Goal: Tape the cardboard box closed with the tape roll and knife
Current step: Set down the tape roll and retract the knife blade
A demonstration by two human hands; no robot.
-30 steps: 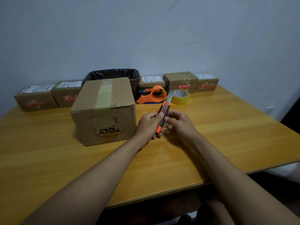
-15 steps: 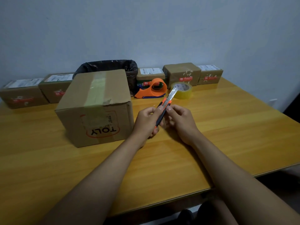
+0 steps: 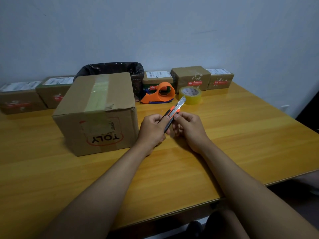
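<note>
A brown cardboard box stands on the wooden table, left of centre, with a strip of clear tape running over its top and down its front. Just right of the box, my left hand and my right hand both grip an orange and black utility knife. Its silver blade is extended and points up and away from me. A roll of clear yellowish tape lies flat behind the knife. An orange tape dispenser sits beside it.
Several small taped parcels line the back edge against the wall. A bin with a black liner stands behind the box. The table's front edge runs close to my arms, and its right edge drops off at the far right.
The view has shifted, so the box and hands sit lower and further left in frame. Both hands keep hold of the knife, and its blade stays extended.
</note>
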